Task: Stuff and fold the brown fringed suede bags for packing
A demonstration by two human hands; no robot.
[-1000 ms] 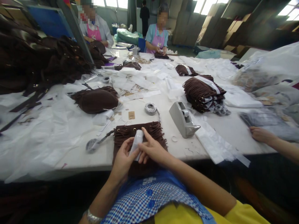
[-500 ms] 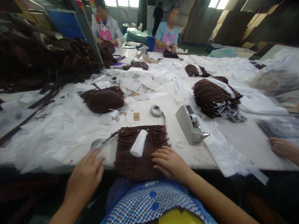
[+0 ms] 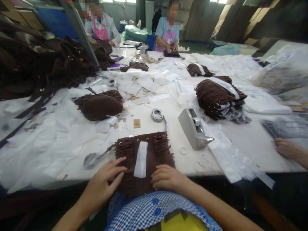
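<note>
A dark brown fringed bag [image 3: 152, 149] lies at the table's front edge, its lower part hanging toward my lap. Down its middle runs a white paper or plastic strip [image 3: 141, 160]. My left hand [image 3: 106, 179] rests its spread fingers on the bag's left side, thumb apart. On the right side, the fingers of my right hand [image 3: 167, 178] lie loosely bent on the leather. A wrapped strap coil [image 3: 157, 115] sits above the bag, joined to its top right corner. Another wrapped coil [image 3: 90, 161] lies to the left, near my left hand.
A grey tape dispenser [image 3: 194, 133] stands to the right, with stacked fringed bags [image 3: 214, 94] behind. Another brown bag [image 3: 101, 106] and a small tag [image 3: 137, 124] lie ahead. Another person's hand [image 3: 290, 149] is at far right; two people work across the table.
My left hand has moved right, from beside the bag onto its left side. The bag has shifted toward me and the white strip now lies straighter. My right hand stays on the bag.
</note>
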